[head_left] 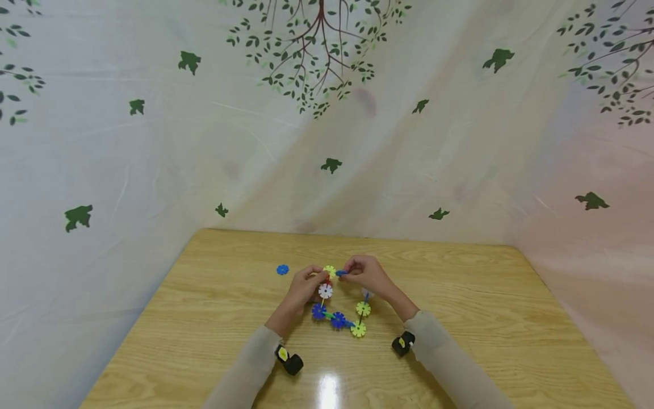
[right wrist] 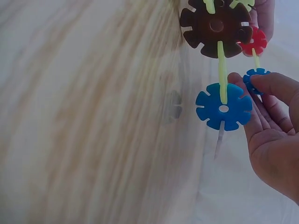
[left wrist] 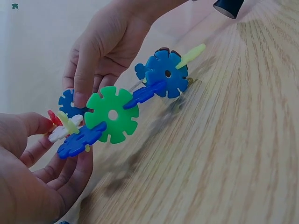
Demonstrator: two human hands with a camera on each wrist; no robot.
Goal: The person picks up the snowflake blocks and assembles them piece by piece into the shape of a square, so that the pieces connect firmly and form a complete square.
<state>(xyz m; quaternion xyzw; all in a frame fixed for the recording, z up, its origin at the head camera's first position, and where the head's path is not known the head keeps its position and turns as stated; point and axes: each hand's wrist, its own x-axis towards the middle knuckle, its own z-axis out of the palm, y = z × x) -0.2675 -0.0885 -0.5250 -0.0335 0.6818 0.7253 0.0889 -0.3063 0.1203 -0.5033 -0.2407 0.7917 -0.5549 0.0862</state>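
Observation:
Notched plastic discs, slotted into one another, form a curved chain (head_left: 338, 320) between the two hands. My left hand (head_left: 305, 287) grips the chain's far left part, by a red disc (right wrist: 258, 43) and a yellow disc (head_left: 330, 271). Between thumb and fingers, my right hand (head_left: 372, 278) pinches a blue disc (right wrist: 252, 83) that meets the yellow one. In the left wrist view, a green disc (left wrist: 100, 100) and a white disc (left wrist: 58, 134) sit close to the fingers. A brown disc (right wrist: 205, 28) shows in the right wrist view. Beside the right wrist, the chain's other end is partly hidden.
A loose blue disc (head_left: 283, 269) lies on the wooden table (head_left: 460, 318), left of the left hand. Behind the table hangs a pale cloth (head_left: 276, 187) printed with leaves and branches. Each wrist wears a small black camera (head_left: 292, 363).

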